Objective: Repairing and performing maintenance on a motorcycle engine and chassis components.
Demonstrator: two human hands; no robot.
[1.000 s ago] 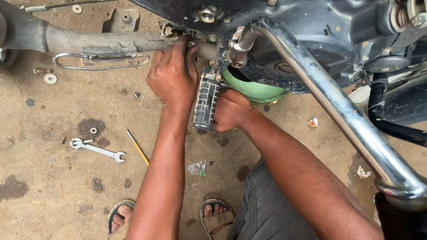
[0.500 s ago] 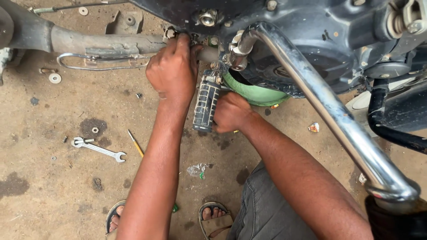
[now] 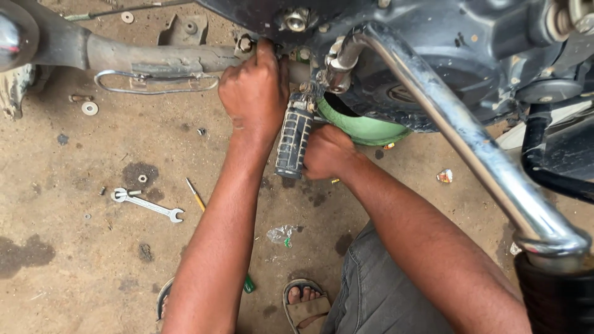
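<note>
Head-camera view looks straight down at a person crouched under a motorcycle on a stained concrete floor point(image 3: 93, 260). At upper centre of the frame the left hand point(image 3: 255, 93) is curled shut against the underside of the engine point(image 3: 433, 55), fingertips pressed at a fitting beside the footpeg mount; what it pinches I cannot tell. Just right of centre the right hand point(image 3: 328, 153) is closed in a fist touching the lower end of the black ribbed footpeg point(image 3: 293, 143), which hangs down from its bracket; something thin may be gripped in that fist, but it is hidden. A green bowl point(image 3: 365, 128) sits under the engine behind the peg. A chrome pipe point(image 3: 470, 142) runs diagonally to the lower right. At centre left lie a spanner point(image 3: 147, 204) and a loose washer point(image 3: 90, 108). To my eye, a small part could slip from the fingers and roll among the floor litter, or knuckles could scrape the engine's edges if the hand jerks free.
</note>
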